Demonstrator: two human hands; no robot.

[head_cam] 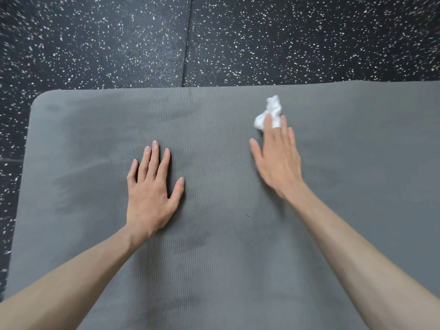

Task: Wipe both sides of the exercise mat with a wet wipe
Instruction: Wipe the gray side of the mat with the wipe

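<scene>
Right hand (277, 160) fingers flat on crumpled wipe (269, 113) atop grey mat (214, 258)

The exercise mat (214, 258) ran out of view at the right and bottom edges, so its full length could not be told. The right hand (276, 160) was motion-blurred, and its fingertips (268, 120) covered part of the crumpled wet wipe (271, 110) (its lower part hidden). Both forearms were cut off at the bottom corners
</scene>
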